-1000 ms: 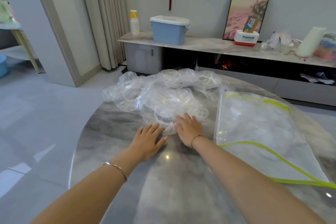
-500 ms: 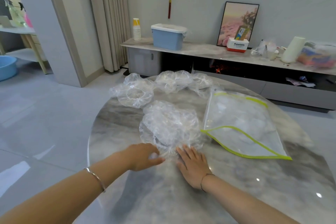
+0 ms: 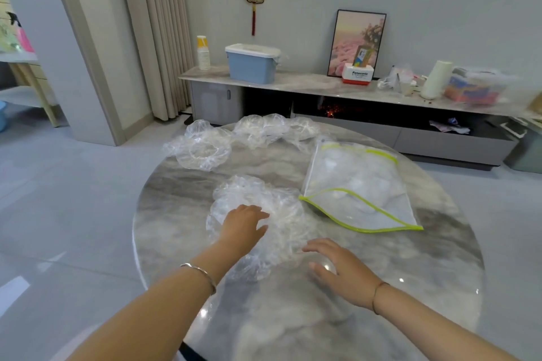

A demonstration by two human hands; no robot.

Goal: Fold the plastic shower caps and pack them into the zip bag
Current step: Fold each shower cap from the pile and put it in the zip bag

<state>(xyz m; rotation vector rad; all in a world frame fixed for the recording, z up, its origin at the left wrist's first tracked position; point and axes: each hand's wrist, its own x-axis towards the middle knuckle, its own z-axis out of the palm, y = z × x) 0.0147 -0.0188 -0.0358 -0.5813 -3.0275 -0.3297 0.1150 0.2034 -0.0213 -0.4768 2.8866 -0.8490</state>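
One shower cap [image 3: 252, 193]: clear, crinkled plastic spread on the desk [image 3: 293, 319], just left of the zip bag [image 3: 360, 182] and a little nearer the person than its mouth.
Zip bag: clear with yellow-green edging, lying flat on the desk. Its mouth gapes at the near end, one lip arched above the other. Pale plastic shows through its wall, but whether that lies inside cannot be told.
Left hand [image 3: 245, 226]: palm down on the shower cap, left of the zip bag, fingers straight and slightly spread, pressing the plastic and curled round nothing. A silver bangle [image 3: 202, 272] circles the wrist.
Right hand [image 3: 341, 271]: palm down, nearer the person than the zip bag's mouth, fingers relaxed and fanned, gripping nothing. The fingertips reach the shower cap's edge; whether they touch it cannot be told.
Other shower caps [image 3: 205, 149]: a loose heap of clear plastic left of and beyond the zip bag, along the desk's far edge, apart from the one under the left hand.
Desk: round, glossy, grey-white marble.
Low cabinet [image 3: 322, 85]: beyond the zip bag, against the wall, carrying a blue lidded box [image 3: 252, 64], a framed picture [image 3: 356, 38] and a white roll [image 3: 436, 79].
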